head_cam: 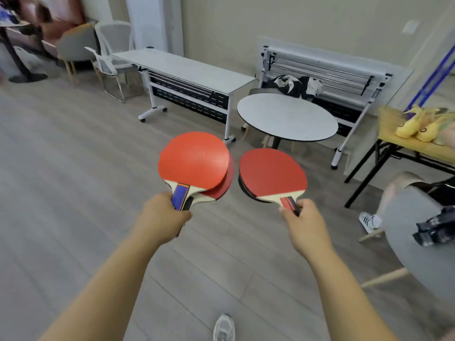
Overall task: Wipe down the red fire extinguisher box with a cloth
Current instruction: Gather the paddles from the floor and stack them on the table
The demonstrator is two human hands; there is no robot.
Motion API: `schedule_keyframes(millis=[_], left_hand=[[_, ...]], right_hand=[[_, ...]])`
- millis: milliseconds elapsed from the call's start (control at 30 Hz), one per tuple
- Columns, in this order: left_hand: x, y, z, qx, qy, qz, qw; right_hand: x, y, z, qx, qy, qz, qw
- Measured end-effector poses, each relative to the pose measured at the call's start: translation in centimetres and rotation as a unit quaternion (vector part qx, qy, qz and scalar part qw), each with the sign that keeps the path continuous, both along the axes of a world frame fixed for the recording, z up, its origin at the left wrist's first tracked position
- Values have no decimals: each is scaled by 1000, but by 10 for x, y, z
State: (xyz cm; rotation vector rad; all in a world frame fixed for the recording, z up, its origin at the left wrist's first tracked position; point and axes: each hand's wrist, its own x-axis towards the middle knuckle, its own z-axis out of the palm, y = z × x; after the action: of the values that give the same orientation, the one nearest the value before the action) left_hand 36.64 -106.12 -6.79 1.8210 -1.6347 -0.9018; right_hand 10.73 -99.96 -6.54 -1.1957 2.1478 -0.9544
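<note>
A wood-look floor (73, 168) fills most of the frame. A long table (182, 67) and a round table (286, 116) sit across the upper middle. Neither the red fire extinguisher box nor a cloth is anywhere in view. At centre, the left hand (163, 215) grips the handles of two stacked red paddles (194, 161), and the right hand (304, 222) pinches what looks like a second pair of paddles (270, 173), fingers curled. With both hands full, wiping likely cannot start, and a stacked paddle could slip. The upper left is blurred, and a seated person (394, 193) at the right edge is cut off.
</note>
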Motion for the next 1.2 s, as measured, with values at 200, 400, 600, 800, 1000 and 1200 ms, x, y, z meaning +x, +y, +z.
schedule_keyframes(millis=[200,400,600,800,1000,1200], left_hand=[[-75,-135,0,8,-8,-27,1000],[-123,-248,-6,25,-15,-40,999],[-168,-375,-24,46,-18,-70,996],[-215,-505,-48,89,-29,-113,989],[-276,-602,-69,142,-58,-155,976],[-343,-680,-96,180,-91,-183,962]], right_hand=[[-68,-126,-1,28,31,-14,999],[-115,-233,-5,57,36,-38,997],[-154,-343,-21,83,45,-60,994],[-193,-455,-32,113,60,-99,987],[-242,-534,-45,125,38,-140,982],[-309,-609,-70,163,19,-144,976]])
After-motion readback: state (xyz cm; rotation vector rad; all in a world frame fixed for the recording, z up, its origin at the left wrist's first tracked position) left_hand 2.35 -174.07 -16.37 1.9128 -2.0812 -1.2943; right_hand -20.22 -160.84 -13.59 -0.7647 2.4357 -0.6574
